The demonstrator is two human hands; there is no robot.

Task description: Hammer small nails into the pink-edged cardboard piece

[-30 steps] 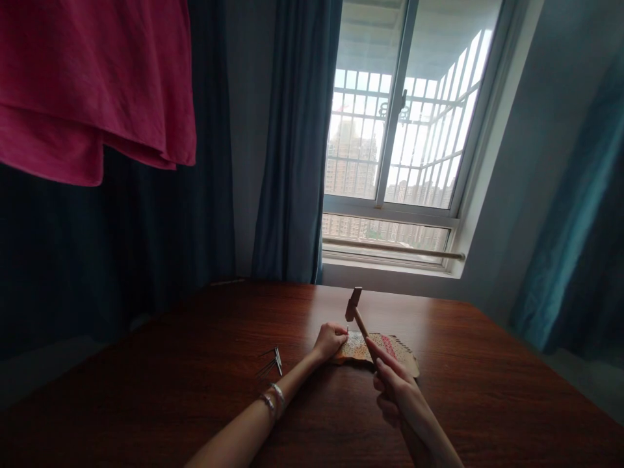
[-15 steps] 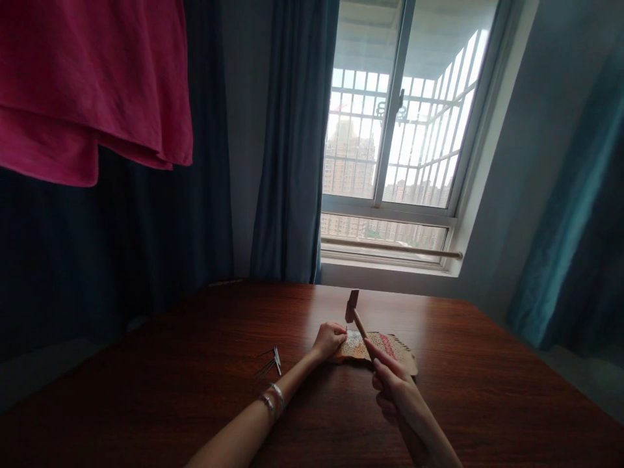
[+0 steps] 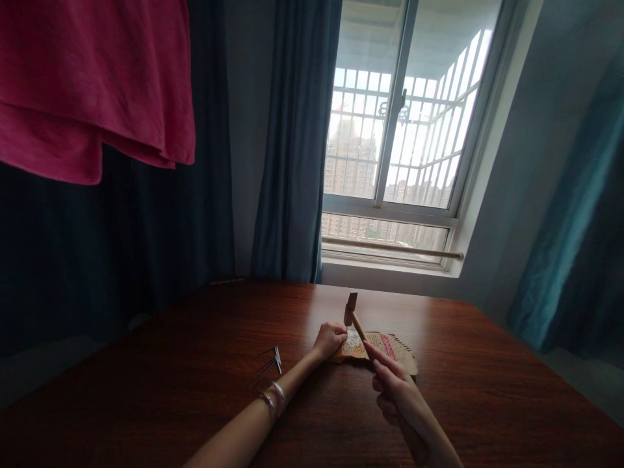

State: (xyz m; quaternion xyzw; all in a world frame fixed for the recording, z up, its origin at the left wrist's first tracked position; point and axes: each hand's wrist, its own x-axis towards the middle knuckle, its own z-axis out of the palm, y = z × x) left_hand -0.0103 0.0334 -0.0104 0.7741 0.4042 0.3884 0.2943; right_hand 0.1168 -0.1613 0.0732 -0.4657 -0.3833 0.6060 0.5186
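Head view: right fingers (image 3: 383, 356) wrap the hammer (image 3: 350, 309), likely light, best held by its handle; left fingers (image 3: 338, 330) pinch a probably stiff nail (image 3: 346, 329).

Wooden hammer handle (image 3: 359, 327), glossy wood table (image 3: 205, 370), shiny metal bracelets (image 3: 278, 391)

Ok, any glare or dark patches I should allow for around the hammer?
In the head view, the window is partly washed out; also there, a pale sheen lies across the table's far side; same head view, the left curtain sinks nearly to black; the hammer head reads clearly against the sheen, but the nail at the left hand is barely discernible.
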